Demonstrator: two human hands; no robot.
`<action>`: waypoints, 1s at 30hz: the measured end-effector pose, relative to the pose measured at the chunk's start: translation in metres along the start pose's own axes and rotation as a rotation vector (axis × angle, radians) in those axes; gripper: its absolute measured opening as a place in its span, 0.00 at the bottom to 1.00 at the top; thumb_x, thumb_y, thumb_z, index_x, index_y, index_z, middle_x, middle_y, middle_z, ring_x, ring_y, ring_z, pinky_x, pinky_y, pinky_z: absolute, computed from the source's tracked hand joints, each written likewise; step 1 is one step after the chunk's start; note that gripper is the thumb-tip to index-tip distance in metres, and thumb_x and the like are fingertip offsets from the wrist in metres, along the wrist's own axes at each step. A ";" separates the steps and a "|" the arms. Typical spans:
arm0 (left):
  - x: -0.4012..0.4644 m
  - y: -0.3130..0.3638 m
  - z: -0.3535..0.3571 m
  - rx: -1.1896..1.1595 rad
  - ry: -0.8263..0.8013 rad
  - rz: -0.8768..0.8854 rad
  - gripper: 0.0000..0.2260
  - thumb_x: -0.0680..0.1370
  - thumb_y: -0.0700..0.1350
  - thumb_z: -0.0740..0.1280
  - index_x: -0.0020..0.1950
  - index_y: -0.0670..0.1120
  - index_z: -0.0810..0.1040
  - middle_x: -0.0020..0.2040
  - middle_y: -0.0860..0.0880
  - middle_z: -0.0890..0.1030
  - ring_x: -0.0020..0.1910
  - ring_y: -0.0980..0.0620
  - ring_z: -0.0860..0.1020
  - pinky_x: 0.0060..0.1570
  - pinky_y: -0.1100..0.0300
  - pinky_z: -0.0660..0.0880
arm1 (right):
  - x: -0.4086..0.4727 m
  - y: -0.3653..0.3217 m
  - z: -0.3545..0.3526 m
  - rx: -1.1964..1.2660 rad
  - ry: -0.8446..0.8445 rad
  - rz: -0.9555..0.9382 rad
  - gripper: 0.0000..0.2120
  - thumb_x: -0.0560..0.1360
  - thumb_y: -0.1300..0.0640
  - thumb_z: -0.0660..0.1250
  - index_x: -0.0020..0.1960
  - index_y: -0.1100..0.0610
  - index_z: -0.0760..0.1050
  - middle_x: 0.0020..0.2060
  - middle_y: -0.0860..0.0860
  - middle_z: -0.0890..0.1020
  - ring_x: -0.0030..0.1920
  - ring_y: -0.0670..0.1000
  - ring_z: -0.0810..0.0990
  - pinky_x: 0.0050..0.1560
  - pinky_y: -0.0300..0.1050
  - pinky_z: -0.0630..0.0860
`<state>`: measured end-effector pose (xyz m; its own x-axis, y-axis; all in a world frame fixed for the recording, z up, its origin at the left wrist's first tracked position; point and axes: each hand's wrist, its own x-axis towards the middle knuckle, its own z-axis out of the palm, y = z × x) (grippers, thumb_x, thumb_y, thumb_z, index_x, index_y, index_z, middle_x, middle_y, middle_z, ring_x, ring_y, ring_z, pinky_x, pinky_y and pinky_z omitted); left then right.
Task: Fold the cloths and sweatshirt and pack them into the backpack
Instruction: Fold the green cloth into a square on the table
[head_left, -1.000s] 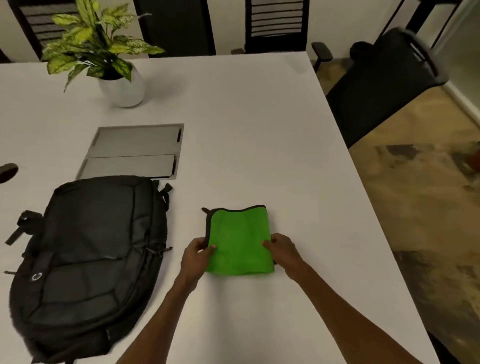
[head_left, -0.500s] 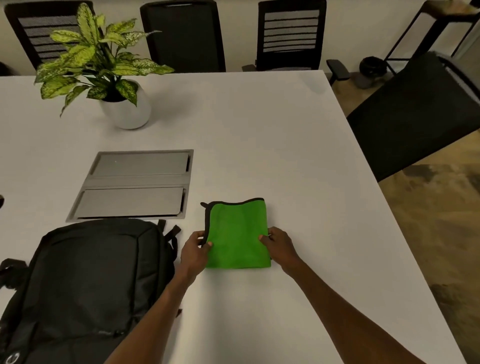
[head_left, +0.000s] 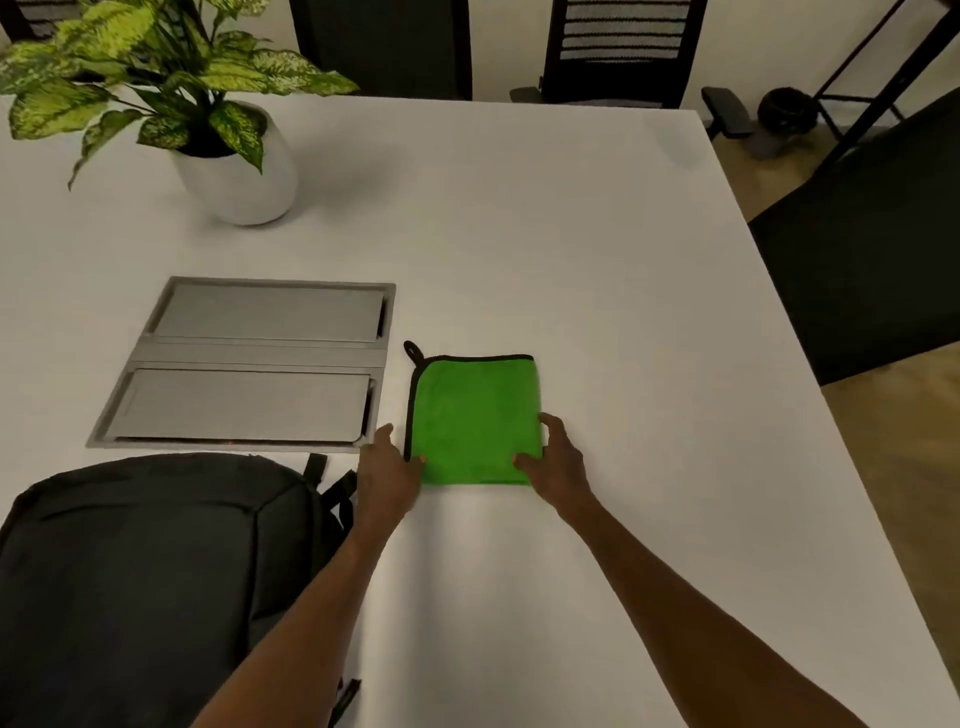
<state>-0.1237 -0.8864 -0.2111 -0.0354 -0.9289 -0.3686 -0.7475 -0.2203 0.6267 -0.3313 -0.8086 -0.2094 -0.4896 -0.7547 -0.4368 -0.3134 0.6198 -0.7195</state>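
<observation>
A green cloth (head_left: 475, 418) with a dark trim lies folded into a neat rectangle on the white desk (head_left: 597, 249), roughly in the middle of the near half. A small dark loop sticks out from its far left corner.

The left hand (head_left: 387, 475) sits at the cloth's near left corner, with the thumb on the green surface and the fingers along the trimmed left edge; it pinches that corner. The right hand (head_left: 558, 457) is at the near right edge, thumb on top of the cloth and fingers curled round the side, so it holds that edge as well. Both forearms reach in from the near side of the desk.

A black backpack (head_left: 150, 577) lies flat on the desk to the left of the cloth, near the person, with its straps just beside the left wrist. It appears closed, though its near part runs out of view.

Beyond the backpack a grey metal cable hatch (head_left: 254, 364) with two flaps is set into the desk, just left of the cloth. A leafy potted plant (head_left: 208, 114) in a white pot stands at the far left. Black chairs (head_left: 618, 52) stand along the far edge.
</observation>
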 end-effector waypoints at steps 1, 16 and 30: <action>-0.002 -0.001 0.002 -0.031 0.010 -0.005 0.27 0.75 0.42 0.70 0.72 0.40 0.67 0.59 0.36 0.79 0.61 0.38 0.76 0.58 0.52 0.71 | -0.002 0.002 0.002 -0.018 0.009 -0.025 0.32 0.72 0.60 0.72 0.73 0.53 0.63 0.55 0.58 0.80 0.54 0.59 0.79 0.51 0.45 0.74; -0.017 0.002 -0.003 -0.045 0.197 0.091 0.16 0.76 0.38 0.69 0.62 0.35 0.76 0.58 0.36 0.78 0.56 0.38 0.77 0.57 0.51 0.72 | -0.015 0.012 0.003 -0.187 0.035 -0.191 0.30 0.75 0.60 0.69 0.75 0.56 0.63 0.57 0.62 0.74 0.58 0.60 0.76 0.59 0.50 0.73; -0.135 -0.007 -0.016 0.171 0.123 0.389 0.12 0.80 0.43 0.64 0.60 0.39 0.78 0.56 0.40 0.80 0.56 0.40 0.78 0.56 0.49 0.74 | -0.124 0.042 -0.040 -0.602 0.236 -0.438 0.26 0.68 0.59 0.72 0.65 0.64 0.75 0.52 0.61 0.80 0.50 0.63 0.81 0.49 0.54 0.79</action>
<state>-0.1026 -0.7644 -0.1550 -0.2645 -0.9637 -0.0368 -0.7934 0.1958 0.5764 -0.3165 -0.6801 -0.1636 -0.3580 -0.9337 -0.0057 -0.8726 0.3367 -0.3538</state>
